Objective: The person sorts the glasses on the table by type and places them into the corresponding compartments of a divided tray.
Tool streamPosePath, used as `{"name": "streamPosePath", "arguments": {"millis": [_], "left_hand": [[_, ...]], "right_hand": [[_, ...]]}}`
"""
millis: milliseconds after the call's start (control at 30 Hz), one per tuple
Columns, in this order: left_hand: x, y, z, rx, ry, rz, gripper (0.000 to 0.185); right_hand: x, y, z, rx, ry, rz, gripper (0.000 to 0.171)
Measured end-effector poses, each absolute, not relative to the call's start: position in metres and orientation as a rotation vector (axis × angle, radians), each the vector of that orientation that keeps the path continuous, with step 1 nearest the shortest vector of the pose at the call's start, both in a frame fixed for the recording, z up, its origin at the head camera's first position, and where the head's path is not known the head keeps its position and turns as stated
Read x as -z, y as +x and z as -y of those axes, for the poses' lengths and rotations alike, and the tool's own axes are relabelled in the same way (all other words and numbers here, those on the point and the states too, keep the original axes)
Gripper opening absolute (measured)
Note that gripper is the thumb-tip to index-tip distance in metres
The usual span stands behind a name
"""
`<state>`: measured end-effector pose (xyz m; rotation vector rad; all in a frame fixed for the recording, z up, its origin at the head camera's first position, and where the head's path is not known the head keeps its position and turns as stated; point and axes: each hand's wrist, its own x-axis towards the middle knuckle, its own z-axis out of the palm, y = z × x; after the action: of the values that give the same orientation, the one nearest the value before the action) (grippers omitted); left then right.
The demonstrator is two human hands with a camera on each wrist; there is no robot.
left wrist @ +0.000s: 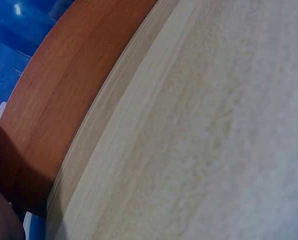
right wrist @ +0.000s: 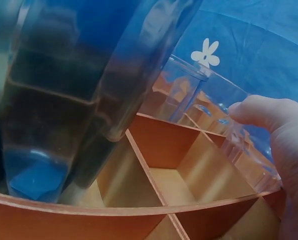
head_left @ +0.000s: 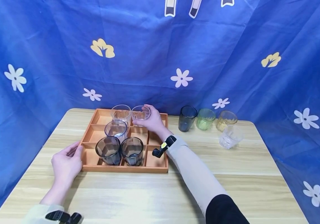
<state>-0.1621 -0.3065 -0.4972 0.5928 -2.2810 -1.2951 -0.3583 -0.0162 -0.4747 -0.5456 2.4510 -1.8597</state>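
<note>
My right hand point(head_left: 152, 121) grips a clear glass point(head_left: 141, 115) at the back row of a wooden divided tray point(head_left: 124, 169). In the right wrist view the thumb lies on the side of this glass, while most of the other fingers are hidden. Another clear glass point(head_left: 121, 115) stands right beside it, to its left. A faceted clear glass point(head_left: 116, 130) is in the middle row, and two smoky dark glasses point(head_left: 108, 151) stand in the front row. My left hand point(head_left: 66, 161) holds the tray's left side near the front corner, its fingertips partly hidden.
Right of the tray stand a dark glass point(head_left: 187, 119), a green glass point(head_left: 205, 120), an amber glass point(head_left: 226, 120) and a tilted-looking clear glass point(head_left: 230, 137). They are on a light wood table point(head_left: 232, 180). A blue patterned cloth point(head_left: 148, 56) hangs behind.
</note>
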Motion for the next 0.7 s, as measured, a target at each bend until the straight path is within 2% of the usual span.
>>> {"name": "streamPosePath", "arguments": {"millis": [700], "left_hand": [[0.4951, -0.1611, 0.3068, 1.287, 0.615, 2.302, 0.033]], "right_hand": [[0.466, -0.3524, 0.0135, 1.761, -0.521, -2.478, 0.1]]}}
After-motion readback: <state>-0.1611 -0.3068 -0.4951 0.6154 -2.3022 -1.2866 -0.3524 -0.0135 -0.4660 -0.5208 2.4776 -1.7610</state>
